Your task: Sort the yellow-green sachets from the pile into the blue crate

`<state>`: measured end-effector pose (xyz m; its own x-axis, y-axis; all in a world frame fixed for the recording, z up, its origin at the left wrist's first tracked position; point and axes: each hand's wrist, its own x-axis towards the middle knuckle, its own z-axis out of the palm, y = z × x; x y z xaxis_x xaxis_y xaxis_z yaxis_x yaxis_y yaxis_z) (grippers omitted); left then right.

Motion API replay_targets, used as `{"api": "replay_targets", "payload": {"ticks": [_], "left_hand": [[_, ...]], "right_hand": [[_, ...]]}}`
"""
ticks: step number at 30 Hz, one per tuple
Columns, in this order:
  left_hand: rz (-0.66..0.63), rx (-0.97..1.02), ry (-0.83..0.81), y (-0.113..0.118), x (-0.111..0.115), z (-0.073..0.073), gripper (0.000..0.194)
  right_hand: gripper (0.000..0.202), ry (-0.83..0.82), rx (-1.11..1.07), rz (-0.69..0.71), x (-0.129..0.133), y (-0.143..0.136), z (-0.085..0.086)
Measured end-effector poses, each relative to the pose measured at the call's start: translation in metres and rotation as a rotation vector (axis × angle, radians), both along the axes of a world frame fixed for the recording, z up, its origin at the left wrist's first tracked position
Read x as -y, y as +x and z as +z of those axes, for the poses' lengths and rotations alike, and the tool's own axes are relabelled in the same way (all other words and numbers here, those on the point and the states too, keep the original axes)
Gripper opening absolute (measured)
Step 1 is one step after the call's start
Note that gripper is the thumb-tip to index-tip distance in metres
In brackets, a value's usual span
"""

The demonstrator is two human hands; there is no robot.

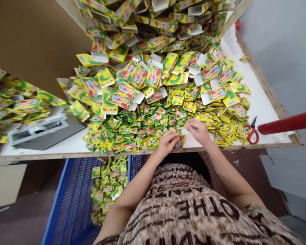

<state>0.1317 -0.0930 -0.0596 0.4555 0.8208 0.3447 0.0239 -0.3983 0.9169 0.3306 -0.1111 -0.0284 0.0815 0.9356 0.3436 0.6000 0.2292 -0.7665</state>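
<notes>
Near the table's front edge, my left hand point(167, 143) has its fingers bent round the left end of a small yellow-green box point(180, 140). My right hand point(197, 130) is just to the right and a little above, its fingers pinched together by a small white flap, blurred. Whatever lies between those fingertips is too small to make out. Green sachets point(142, 131) are heaped left of and behind my hands, and yellow sachets point(226, 124) lie to the right. Behind them rises a big pile of yellow-green boxes point(153, 75), several with white flaps open.
Red-handled scissors point(253, 135) lie at the right, beside a red bar point(285, 123) jutting in. A grey metal stand point(51, 131) is at the left. Below the table edge, a blue crate point(73, 194) holds filled packs. A large brown board point(38, 41) stands at the upper left.
</notes>
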Motion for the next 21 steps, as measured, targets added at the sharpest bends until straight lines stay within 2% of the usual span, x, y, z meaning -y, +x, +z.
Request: {"api": "replay_targets", "payload": {"ticks": [2,4,6,8,9,11,12,13,15,17,18,19,21], "left_hand": [[0.130,0.092,-0.174,-0.004,-0.005,0.009,0.022],[0.248,0.205,-0.366,-0.023,-0.010,0.023,0.025],[0.287,0.237,-0.481,-0.060,-0.013,0.037,0.025],[0.254,0.113,-0.534,-0.112,-0.009,0.046,0.022],[0.221,0.002,-0.574,-0.142,-0.003,0.046,0.021],[0.165,-0.258,-0.710,-0.201,0.016,0.034,0.026],[0.200,-0.363,-0.775,-0.229,0.026,0.024,0.030],[0.267,-0.471,-0.829,-0.253,0.037,0.013,0.033],[0.488,-0.735,-0.917,-0.289,0.057,-0.008,0.037],[0.620,-0.907,-0.975,-0.304,0.069,-0.018,0.040],[0.610,-0.895,-0.995,-0.301,0.072,-0.017,0.041],[0.552,-0.815,-0.992,-0.291,0.072,-0.012,0.042],[0.384,-0.561,-0.889,-0.253,0.065,0.005,0.042]], "right_hand": [[0.022,-0.023,0.110,-0.219,-0.039,0.021,0.005],[0.035,-0.103,0.248,-0.289,-0.071,0.037,0.007],[0.048,-0.161,0.336,-0.297,-0.086,0.044,0.007],[0.049,-0.150,0.377,-0.339,-0.083,0.046,0.005],[0.045,-0.125,0.388,-0.379,-0.076,0.047,0.004],[0.034,-0.075,0.396,-0.456,-0.056,0.049,0.001],[0.029,-0.055,0.392,-0.479,-0.045,0.051,0.001],[0.024,-0.036,0.382,-0.497,-0.034,0.053,0.001],[0.020,0.008,0.357,-0.524,-0.016,0.055,0.002],[0.023,0.039,0.300,-0.550,-0.004,0.053,0.006],[0.029,0.031,0.240,-0.545,-0.001,0.049,0.009],[0.035,-0.003,0.161,-0.511,0.001,0.042,0.011],[0.041,-0.142,-0.016,-0.341,0.002,0.023,0.012]]}}
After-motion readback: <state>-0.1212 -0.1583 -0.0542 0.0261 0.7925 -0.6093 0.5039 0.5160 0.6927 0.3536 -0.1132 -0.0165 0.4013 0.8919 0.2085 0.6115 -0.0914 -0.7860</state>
